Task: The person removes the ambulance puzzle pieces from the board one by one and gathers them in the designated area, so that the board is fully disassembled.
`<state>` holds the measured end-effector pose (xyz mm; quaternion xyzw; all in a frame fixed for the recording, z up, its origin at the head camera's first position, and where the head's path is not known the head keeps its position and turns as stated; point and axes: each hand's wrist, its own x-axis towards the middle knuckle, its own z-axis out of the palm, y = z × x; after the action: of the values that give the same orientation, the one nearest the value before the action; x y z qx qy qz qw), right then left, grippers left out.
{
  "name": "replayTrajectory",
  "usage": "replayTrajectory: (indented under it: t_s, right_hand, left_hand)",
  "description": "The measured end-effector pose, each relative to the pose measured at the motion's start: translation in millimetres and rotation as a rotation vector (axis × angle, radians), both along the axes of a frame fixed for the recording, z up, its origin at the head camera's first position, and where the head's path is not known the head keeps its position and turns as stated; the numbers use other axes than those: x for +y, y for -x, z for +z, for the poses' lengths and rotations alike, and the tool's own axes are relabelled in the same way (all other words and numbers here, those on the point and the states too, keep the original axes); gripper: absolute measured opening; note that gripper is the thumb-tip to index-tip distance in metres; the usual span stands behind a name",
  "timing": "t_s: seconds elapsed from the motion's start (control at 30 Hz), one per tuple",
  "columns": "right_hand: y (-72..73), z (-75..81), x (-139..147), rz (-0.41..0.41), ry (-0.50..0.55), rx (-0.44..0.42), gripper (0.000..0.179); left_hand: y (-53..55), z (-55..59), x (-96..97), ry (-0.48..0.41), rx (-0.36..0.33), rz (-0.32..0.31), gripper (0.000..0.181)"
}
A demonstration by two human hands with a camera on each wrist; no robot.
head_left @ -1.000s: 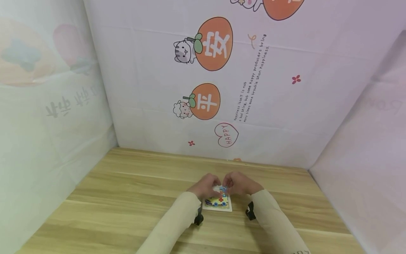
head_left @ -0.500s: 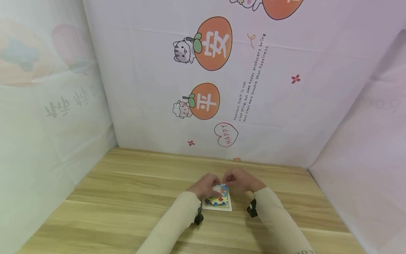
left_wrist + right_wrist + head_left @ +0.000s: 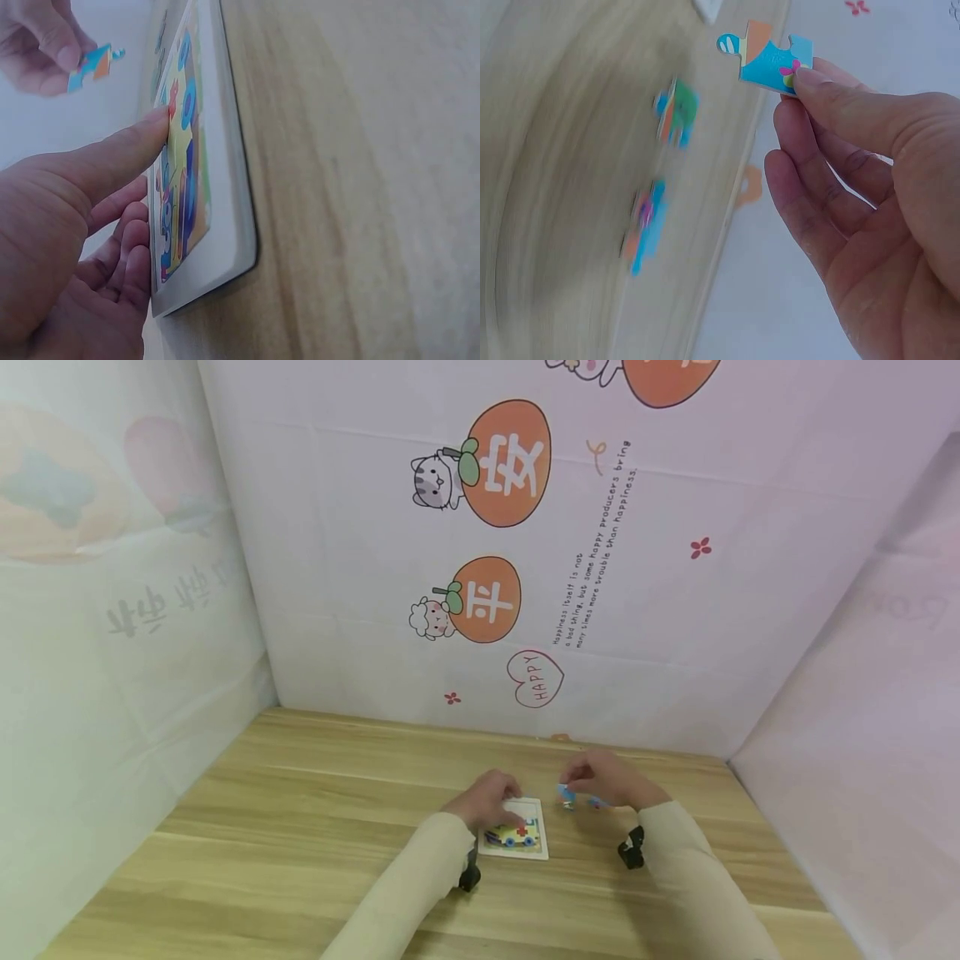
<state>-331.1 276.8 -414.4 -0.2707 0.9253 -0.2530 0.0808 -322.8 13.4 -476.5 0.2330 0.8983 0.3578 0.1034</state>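
Note:
A jigsaw puzzle board (image 3: 513,853) with a white border lies on the table, a yellow ambulance picture in its lower part. My left hand (image 3: 487,799) grips its left side: the thumb presses on the picture, and the curled fingers lie against the edge in the left wrist view. To the right of the board, my right hand (image 3: 606,778) pinches a puzzle piece (image 3: 769,69) between thumb and fingers, raised above the table. The piece is blue and orange with a pink flower. Beneath that hand lie two loose puzzle pieces, a green-and-blue one (image 3: 682,105) and a blue-and-orange one (image 3: 649,223).
The wooden table (image 3: 315,843) meets a printed white sheet (image 3: 360,568) at the back. Similar white sheets stand at the left (image 3: 135,693) and right (image 3: 862,735). Each wrist wears a black strap device, the left one (image 3: 470,872) beside the board.
My right hand has moved right, off the board's upper part, carrying the puzzle piece. The board's upper right now shows a pale area. My left hand stays in place.

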Motion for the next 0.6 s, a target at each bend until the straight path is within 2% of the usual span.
replayTrajectory:
  t_s: [0.37, 0.6]
  right_hand:
    - [-9.0, 1.5, 59.6, -0.049, -0.038, 0.042, 0.011]
    - [-17.8, -9.0, 90.7, -0.107, -0.039, 0.062, 0.010]
  left_hand:
    - [1.7, -3.2, -0.3, 0.010, -0.009, 0.022, 0.039]
    - [-1.4, 0.6, 0.0, 0.002, -0.007, 0.017, 0.039]
